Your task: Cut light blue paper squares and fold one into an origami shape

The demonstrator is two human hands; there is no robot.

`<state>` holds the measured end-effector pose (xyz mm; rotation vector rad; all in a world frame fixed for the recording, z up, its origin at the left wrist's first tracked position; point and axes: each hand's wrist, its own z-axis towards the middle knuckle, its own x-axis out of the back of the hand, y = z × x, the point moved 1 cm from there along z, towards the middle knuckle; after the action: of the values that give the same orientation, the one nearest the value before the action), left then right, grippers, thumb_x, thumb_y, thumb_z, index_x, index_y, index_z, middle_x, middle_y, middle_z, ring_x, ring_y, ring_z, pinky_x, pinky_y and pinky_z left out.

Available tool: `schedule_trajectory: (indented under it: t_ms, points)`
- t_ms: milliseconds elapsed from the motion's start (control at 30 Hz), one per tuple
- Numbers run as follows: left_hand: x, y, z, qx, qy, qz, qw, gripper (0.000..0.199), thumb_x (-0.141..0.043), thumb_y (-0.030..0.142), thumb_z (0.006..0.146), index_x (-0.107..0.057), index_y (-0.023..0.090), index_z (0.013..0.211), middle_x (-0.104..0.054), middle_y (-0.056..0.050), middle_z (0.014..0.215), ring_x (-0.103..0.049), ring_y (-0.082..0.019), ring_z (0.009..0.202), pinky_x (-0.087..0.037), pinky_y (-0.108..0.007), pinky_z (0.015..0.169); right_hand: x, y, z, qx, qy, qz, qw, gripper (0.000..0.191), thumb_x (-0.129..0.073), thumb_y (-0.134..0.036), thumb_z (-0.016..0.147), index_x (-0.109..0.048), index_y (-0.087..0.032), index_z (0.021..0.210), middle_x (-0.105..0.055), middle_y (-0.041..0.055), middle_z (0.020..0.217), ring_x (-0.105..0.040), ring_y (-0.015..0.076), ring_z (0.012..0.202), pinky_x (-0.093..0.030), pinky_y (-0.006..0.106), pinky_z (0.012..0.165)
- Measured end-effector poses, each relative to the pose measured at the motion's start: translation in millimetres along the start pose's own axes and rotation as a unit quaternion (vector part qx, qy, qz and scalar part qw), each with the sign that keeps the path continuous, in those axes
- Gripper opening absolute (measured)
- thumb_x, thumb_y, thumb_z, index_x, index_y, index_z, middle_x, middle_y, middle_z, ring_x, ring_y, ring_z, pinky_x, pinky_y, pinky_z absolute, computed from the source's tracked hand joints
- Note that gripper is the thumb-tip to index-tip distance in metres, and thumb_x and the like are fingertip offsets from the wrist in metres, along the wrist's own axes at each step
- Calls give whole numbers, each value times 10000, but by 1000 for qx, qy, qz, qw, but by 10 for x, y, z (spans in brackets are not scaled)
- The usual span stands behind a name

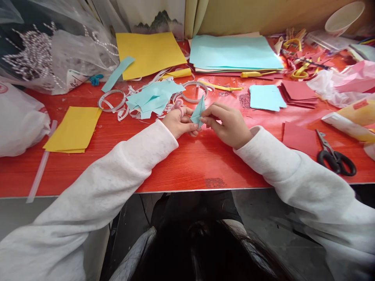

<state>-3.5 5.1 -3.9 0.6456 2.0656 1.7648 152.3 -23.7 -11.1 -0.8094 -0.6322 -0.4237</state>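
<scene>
Between my two hands is a small piece of light-blue paper (198,111), folded to a tall point at the top. My left hand (179,121) pinches its lower left side with thumb and fingers. A pink looped thing (178,105) shows at the left fingers; I cannot make out its kind. On the other side, my right hand (230,124) grips the paper's right edge between thumb and fingertips. Just behind the left hand lies a heap of light-blue paper scraps (155,95), with two rolls of clear tape (111,100) around it.
Yellow paper squares (73,128) lie at left, near a clear strip (42,164). Light-blue squares (266,97), red squares (300,138) and black-handled scissors (335,156) are at right. Large yellow (150,52) and blue sheets (234,52) lie behind. Plastic bags (20,121) stand at far left.
</scene>
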Motion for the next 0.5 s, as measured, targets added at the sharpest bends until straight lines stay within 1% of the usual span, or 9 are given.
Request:
schedule_trajectory:
  t_ms: [200,300,400,500]
  points:
    - [-9,7,8,12,5,0,1000,215,-608,3,661,-480,102,803,-606,42,536,-596,-99,495,-524,-283,605,-7,-21,-2,-6,9,-15,1000,121,-478,-225,836,-492,-178,725,-523,25,692,-518,131,666,-430,269,614]
    - [7,-15,19,2,-2,-4,1000,208,-615,16,661,-490,102,803,-607,40,543,-601,-97,511,-525,-276,610,-20,-6,-9,-24,16,5,1000,139,-484,-266,838,-495,-179,729,-522,18,688,-521,127,663,-437,272,618]
    - [31,-56,37,-6,0,-25,1000,211,-631,46,661,-505,100,820,-613,33,565,-601,-95,518,-525,-272,610,-35,53,-9,-60,9,104,993,158,-467,-335,845,-505,-188,801,-527,0,672,-533,106,616,-458,249,577]
    - [57,-81,51,1,10,-57,998,221,-640,70,661,-522,96,846,-623,25,595,-594,-87,515,-524,-271,616,-31,113,1,-83,-21,219,972,220,-474,-407,824,-518,-191,839,-553,-3,704,-563,91,599,-490,225,545]
